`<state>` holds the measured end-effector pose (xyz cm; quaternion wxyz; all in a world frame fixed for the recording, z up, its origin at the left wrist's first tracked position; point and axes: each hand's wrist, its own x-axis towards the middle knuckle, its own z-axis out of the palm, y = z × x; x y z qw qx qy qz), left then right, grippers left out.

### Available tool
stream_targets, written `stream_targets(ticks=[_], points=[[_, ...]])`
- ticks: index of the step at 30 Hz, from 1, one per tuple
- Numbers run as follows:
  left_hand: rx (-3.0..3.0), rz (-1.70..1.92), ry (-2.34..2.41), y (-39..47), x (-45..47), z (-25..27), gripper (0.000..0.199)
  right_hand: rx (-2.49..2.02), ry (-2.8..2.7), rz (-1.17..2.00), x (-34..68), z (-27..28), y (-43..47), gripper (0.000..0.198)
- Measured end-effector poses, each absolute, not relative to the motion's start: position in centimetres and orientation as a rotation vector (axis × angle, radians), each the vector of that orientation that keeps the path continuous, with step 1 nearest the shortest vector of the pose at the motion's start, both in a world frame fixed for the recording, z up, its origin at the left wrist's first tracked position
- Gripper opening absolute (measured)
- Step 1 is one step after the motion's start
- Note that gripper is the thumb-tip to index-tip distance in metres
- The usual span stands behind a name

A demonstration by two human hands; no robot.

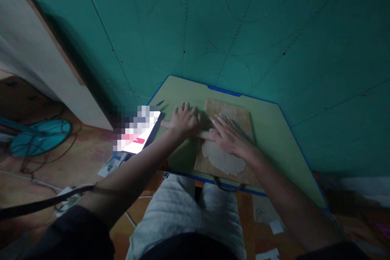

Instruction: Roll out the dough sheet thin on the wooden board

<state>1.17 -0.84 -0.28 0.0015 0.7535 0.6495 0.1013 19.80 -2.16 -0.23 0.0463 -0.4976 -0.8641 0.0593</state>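
Observation:
A pale rolling pin (206, 135) lies across a wooden board (247, 121), its left end (165, 123) sticking out beyond the board. My left hand (185, 120) is bent over the pin, with the fingers curved down on its far side. Flat on the pin's right part rests my right hand (226, 133), fingers stretched forward; it hides the pin's right end. Under and in front of the right hand a thin, uneven sheet of dough (224, 158) spreads over the board. Some of the dough is covered by that hand.
The board lies on a small light table (274, 138) with a blue rim, against a green wall (195, 28). A lit tablet-like screen (134, 146), partly pixelated, stands at the table's left. Cables and a turquoise round base (41, 137) are on the floor at left.

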Motion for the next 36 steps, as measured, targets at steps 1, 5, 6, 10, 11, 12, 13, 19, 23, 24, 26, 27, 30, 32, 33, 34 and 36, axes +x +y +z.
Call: stream_targets(ticks=[1,5,6,10,11,12,13,19,23,24,26,27,30,32,33,34,36], points=[[2.383,0.332,2.032,-1.1,1.1,-0.4,0.050,-1.508,-2.635,0.173,19.7,-0.2,-2.6,0.058],[2.503,0.386,2.002,-4.5,0.2,-1.2,0.050,-1.359,-2.625,0.091,19.1,-0.3,-6.4,0.058],[2.523,0.388,1.998,-5.5,0.0,-1.3,0.050,-1.325,-2.609,0.053,18.9,-0.3,-7.5,0.059],[2.518,0.384,2.019,-7.9,-0.5,-1.6,0.052,-1.311,-2.572,-0.032,18.3,-0.5,-9.9,0.060],[2.508,0.378,2.026,-7.8,-0.4,-1.6,0.052,-1.325,-2.569,-0.029,18.3,-0.5,-9.8,0.060],[2.496,0.370,2.034,-7.6,-0.3,-1.6,0.052,-1.344,-2.564,-0.022,18.3,-0.4,-9.3,0.059],[2.487,0.362,2.040,-7.1,-0.2,-1.5,0.051,-1.364,-2.560,-0.012,18.4,-0.3,-8.7,0.058],[2.365,0.328,2.052,-2.3,0.8,-0.3,0.045,-1.507,-2.598,0.073,19.1,-0.2,-2.4,0.054],[2.250,0.263,2.087,1.1,1.3,0.2,0.041,-1.657,-2.586,0.199,19.2,-0.4,1.3,0.054],[2.240,0.270,2.085,1.7,1.4,0.2,0.040,-1.681,-2.588,0.233,19.2,-0.4,1.8,0.054],[2.235,0.306,2.082,2.4,1.5,0.1,0.041,-1.690,-2.590,0.277,19.2,-0.5,2.2,0.054],[2.241,0.317,2.077,2.4,1.5,0.1,0.041,-1.682,-2.587,0.282,19.2,-0.5,2.0,0.054],[2.279,0.326,2.064,1.3,1.4,-0.1,0.042,-1.648,-2.578,0.262,19.3,-0.4,0.3,0.056],[2.332,0.351,2.055,-0.2,1.1,-0.2,0.043,-1.607,-2.584,0.250,19.1,-0.4,-1.3,0.057],[2.365,0.369,2.049,-1.1,0.9,-0.3,0.043,-1.575,-2.591,0.240,19.0,-0.3,-2.2,0.057],[2.403,0.385,2.040,-2.0,0.7,-0.5,0.042,-1.542,-2.596,0.223,18.8,-0.2,-3.2,0.056],[2.481,0.413,2.010,-4.0,0.2,-0.8,0.042,-1.478,-2.598,0.163,18.2,0.0,-5.1,0.056]])
